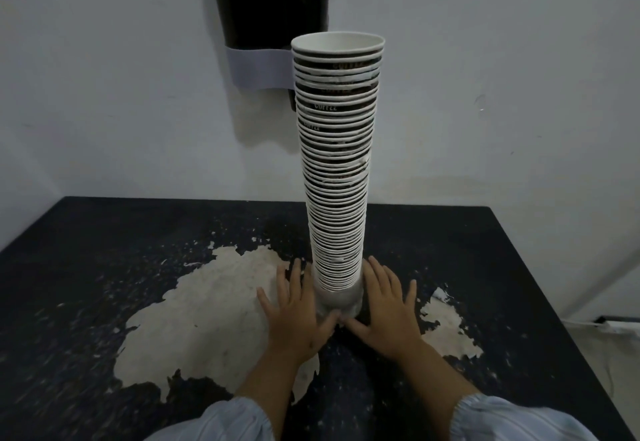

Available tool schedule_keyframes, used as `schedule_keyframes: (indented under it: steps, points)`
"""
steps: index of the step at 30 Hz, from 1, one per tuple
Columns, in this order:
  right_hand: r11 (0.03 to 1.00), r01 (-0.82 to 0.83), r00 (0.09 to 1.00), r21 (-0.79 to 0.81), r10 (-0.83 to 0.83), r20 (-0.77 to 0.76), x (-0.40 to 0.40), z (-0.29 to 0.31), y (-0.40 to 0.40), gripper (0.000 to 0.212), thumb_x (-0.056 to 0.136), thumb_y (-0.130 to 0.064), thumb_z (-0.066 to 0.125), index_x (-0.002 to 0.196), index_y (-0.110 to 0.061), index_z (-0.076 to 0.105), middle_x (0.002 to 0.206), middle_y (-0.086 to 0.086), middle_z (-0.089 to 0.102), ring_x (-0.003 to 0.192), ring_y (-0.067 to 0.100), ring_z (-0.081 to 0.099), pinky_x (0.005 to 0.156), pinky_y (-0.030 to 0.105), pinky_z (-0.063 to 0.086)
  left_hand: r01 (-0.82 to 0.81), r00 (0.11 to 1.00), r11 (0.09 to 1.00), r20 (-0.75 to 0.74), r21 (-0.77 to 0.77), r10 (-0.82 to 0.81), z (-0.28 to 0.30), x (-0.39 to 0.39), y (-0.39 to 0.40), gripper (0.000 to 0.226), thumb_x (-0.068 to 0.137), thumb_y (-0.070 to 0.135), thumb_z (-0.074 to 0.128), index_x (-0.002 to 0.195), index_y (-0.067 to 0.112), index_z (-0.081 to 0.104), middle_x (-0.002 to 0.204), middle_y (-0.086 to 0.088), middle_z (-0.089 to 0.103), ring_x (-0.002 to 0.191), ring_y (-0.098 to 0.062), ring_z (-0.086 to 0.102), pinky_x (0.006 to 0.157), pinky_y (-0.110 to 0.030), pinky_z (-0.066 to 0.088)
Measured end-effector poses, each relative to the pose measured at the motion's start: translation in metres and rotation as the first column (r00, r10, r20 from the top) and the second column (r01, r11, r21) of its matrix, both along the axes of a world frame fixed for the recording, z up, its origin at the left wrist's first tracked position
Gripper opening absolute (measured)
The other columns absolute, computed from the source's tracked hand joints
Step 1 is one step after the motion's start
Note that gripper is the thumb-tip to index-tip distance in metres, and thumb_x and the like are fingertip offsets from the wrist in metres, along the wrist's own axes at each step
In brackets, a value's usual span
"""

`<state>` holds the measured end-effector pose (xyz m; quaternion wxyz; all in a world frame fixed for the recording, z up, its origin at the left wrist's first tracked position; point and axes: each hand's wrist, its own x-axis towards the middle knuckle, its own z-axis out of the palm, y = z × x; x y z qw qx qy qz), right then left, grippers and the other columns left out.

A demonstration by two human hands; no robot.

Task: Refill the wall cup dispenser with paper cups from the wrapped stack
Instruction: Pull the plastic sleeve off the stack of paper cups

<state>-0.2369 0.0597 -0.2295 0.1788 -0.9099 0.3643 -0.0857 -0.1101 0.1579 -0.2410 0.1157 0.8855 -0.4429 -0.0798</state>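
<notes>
A dark table (104, 250) fills the near part of the scene, its top badly worn: large pale patches show where the dark coating has peeled, the biggest to the left of centre and a smaller one to the right, with pale flecks scattered around them. The table's far edge meets a plain pale wall (485, 77), faintly scuffed. On that wall, left of centre and running out of the top of the view, hangs the black cup dispenser (263, 0), with a pale band (258, 68) around its lower part. A tall stack of paper cups (337, 170) stands upright on the table, mouths up, dark with white rims; clear wrapping is bunched around its base. The left hand (298, 316) and right hand (388, 305) lie flat on the tabletop on either side of the stack's foot, fingers spread and straight, gripping nothing, thumbs nearly meeting in front of the base. Pale striped sleeves (512, 420) show at the near edge.
</notes>
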Motion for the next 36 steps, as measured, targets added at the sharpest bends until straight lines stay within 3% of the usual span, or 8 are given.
schedule_keyframes:
  steps: [3,6,13,15,19,27,32,36]
  points:
    - [1.000,0.003,0.985,0.015,-0.006,0.175,0.004,0.004,-0.001,0.098,0.066,-0.072,0.032,0.149,-0.028,0.002,0.157,-0.010,0.013,0.144,0.015,0.012,0.113,0.057,-0.004,-0.028,0.997,0.962,-0.078,-0.272,0.007,0.010,-0.002,-0.002,0.096,0.067,0.067,0.021,0.149,0.020,0.003,0.159,0.004,0.007,0.146,-0.018,-0.014,0.110,-0.056,-0.016]
    - [1.000,-0.021,0.980,0.023,0.016,0.200,0.007,0.007,-0.001,0.091,0.072,-0.068,0.033,0.149,-0.027,0.007,0.153,-0.009,0.024,0.144,0.015,0.016,0.114,0.056,-0.003,-0.028,0.999,0.934,-0.048,-0.357,0.012,0.017,-0.004,-0.007,0.096,0.068,0.071,0.023,0.149,0.018,0.014,0.158,-0.002,0.012,0.146,-0.016,-0.003,0.109,-0.048,-0.020]
    - [0.997,0.000,0.997,0.076,-0.005,0.077,0.010,-0.005,-0.003,0.078,0.089,-0.048,0.050,0.148,-0.027,0.006,0.152,-0.008,0.025,0.144,0.015,0.010,0.116,0.053,-0.003,-0.051,0.997,0.990,-0.067,-0.133,0.042,0.000,-0.001,-0.008,0.105,0.060,0.078,0.008,0.149,0.022,0.013,0.158,-0.002,0.012,0.147,-0.017,0.001,0.113,-0.054,-0.010]
    - [0.995,0.006,0.998,0.101,-0.012,0.055,0.011,-0.010,-0.003,0.073,0.089,-0.045,0.051,0.148,-0.026,0.010,0.153,-0.008,0.025,0.144,0.015,0.011,0.116,0.054,-0.002,-0.051,0.995,0.997,-0.091,-0.059,0.046,-0.002,-0.001,-0.008,0.098,0.069,0.079,0.020,0.149,0.023,0.011,0.158,0.000,0.010,0.147,-0.016,0.000,0.114,-0.055,-0.007]
    - [0.992,0.018,1.000,0.127,-0.017,-0.008,0.011,-0.022,-0.004,0.067,0.092,-0.039,0.049,0.147,-0.025,0.014,0.153,-0.008,0.025,0.144,0.016,0.010,0.117,0.052,0.000,-0.052,0.986,0.998,-0.158,0.025,0.055,-0.004,-0.003,-0.010,0.078,0.087,0.059,0.043,0.148,0.023,0.010,0.158,0.001,0.009,0.147,-0.014,0.000,0.115,-0.052,-0.004]
    - [0.989,0.012,0.989,0.150,0.011,-0.148,0.015,-0.042,-0.005,0.059,0.096,-0.036,0.043,0.147,-0.022,0.017,0.152,-0.006,0.028,0.144,0.017,0.010,0.117,0.052,0.001,-0.050,0.974,0.986,-0.208,0.161,0.084,-0.024,-0.003,-0.017,0.070,0.093,0.053,0.038,0.148,0.021,0.010,0.158,0.003,0.013,0.147,-0.015,0.001,0.116,-0.052,-0.001]
    - [0.977,0.033,0.988,0.209,-0.001,-0.153,0.014,-0.046,-0.004,0.056,0.096,-0.035,0.040,0.146,-0.024,0.019,0.152,-0.007,0.026,0.144,0.020,0.010,0.116,0.057,0.002,0.038,0.975,0.935,-0.218,0.353,0.042,-0.035,-0.002,-0.017,0.070,0.095,0.053,0.027,0.149,0.021,-0.005,0.160,0.001,-0.006,0.146,-0.022,-0.014,0.115,-0.055,-0.001]
    - [0.949,0.055,0.982,0.309,0.005,-0.190,0.012,-0.040,-0.008,0.065,0.090,-0.040,0.047,0.146,-0.029,0.017,0.155,-0.007,0.018,0.144,0.025,0.006,0.111,0.065,0.002,0.031,0.938,0.972,-0.344,0.234,0.053,-0.031,0.003,-0.015,0.083,0.088,0.058,0.042,0.149,0.023,-0.003,0.159,0.003,-0.001,0.146,-0.022,-0.011,0.115,-0.053,0.001]
